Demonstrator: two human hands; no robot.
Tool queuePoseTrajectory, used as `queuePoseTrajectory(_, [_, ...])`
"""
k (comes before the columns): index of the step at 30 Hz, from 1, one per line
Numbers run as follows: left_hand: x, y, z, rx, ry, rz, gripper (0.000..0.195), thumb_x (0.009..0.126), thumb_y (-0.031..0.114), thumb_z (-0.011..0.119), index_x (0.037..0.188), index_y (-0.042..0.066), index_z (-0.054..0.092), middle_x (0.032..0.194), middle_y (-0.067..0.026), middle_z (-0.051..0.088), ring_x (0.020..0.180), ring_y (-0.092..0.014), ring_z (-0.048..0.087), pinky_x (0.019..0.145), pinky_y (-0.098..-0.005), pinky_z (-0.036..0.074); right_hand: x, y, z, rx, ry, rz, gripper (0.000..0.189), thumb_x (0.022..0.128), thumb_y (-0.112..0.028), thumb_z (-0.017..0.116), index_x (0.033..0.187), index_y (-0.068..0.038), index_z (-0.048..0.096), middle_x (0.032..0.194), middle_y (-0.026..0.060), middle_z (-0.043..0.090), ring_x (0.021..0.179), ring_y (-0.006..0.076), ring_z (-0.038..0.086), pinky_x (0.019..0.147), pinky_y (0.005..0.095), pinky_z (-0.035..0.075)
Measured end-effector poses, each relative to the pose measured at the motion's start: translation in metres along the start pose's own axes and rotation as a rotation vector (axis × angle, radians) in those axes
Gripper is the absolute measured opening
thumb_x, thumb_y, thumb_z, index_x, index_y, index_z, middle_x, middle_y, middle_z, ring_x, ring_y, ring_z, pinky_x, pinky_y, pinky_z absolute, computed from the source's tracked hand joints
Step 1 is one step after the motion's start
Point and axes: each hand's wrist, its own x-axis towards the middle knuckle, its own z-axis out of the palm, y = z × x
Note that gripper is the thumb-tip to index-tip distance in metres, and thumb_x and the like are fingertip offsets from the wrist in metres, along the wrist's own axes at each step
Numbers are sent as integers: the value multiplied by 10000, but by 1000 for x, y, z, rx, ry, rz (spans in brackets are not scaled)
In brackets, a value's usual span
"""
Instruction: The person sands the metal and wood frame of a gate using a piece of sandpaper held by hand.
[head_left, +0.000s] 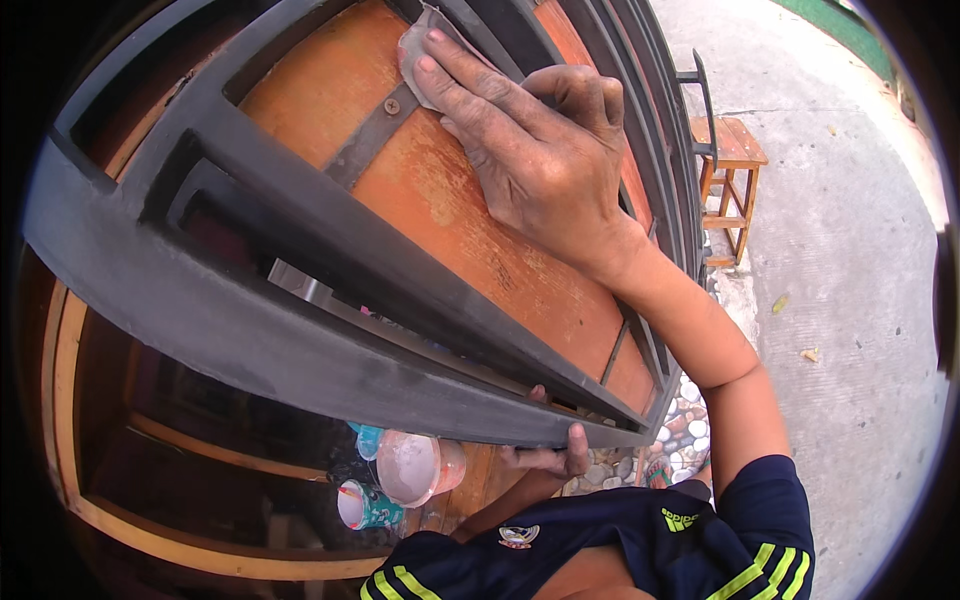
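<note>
My right hand (547, 154) presses a folded sheet of grey sandpaper (420, 67), its first two fingers laid along it and the others curled. The sheet lies against a dark grey slat of a large frame (225, 300), at the top of the view. Behind the slats is a worn orange-brown panel (465, 202), crossed by a grey strip with a screw (391, 106). Low in the view, my left hand (551, 454) grips the frame's near rail close to its narrow end, with fingertips showing on both sides. Grey dust marks the fingers of both hands.
Below the rail stand a pinkish plastic tub (409, 469) and a teal cup (367, 506) on wooden boards (487, 480). A wooden stool (731, 150) stands on the concrete (840, 262) at right, beyond a metal handle (705, 105). Pebbles (686, 424) lie under the frame's narrow end.
</note>
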Motion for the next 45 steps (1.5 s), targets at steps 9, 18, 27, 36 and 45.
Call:
queuePoseTrajectory(9, [-7,1,4,-124,79,-80,881,782,97,587,1393,69,-48,1364,-377,171,1201,-445,405,997,-529,436,13,-24,9,396,54,136,292,847,-107,669,1137,-112,697,1198,47,671,685,129,486,745,260,312])
queuePoseTrajectory(18, [1,4,3,-88,36,-39,845,790,99,591,1374,55,-19,1336,-382,207,1189,-421,407,962,-495,458,1,-15,3,135,41,121,284,846,-99,668,1127,-121,703,1220,44,660,710,127,501,749,275,307])
queuePoseTrajectory(27, [-1,6,8,-159,157,-85,848,787,97,604,1364,56,-15,1332,-381,219,1189,-425,404,956,-498,459,5,-12,7,180,47,103,342,818,-104,685,1160,-103,686,1202,40,671,694,130,474,730,267,293])
queuePoseTrajectory(36, [6,7,2,-10,38,-22,859,777,104,620,1383,65,12,1361,-340,181,1214,-432,379,993,-539,387,0,-10,6,98,12,85,285,853,-98,665,1133,-140,695,1184,20,679,711,118,495,722,262,294])
queuePoseTrajectory(45, [7,8,8,-35,78,-19,873,756,106,631,1382,49,25,1334,-291,192,1175,-405,426,980,-533,411,-20,-11,-7,65,-52,105,269,851,-53,648,1109,-116,689,1180,20,681,698,111,489,742,245,304])
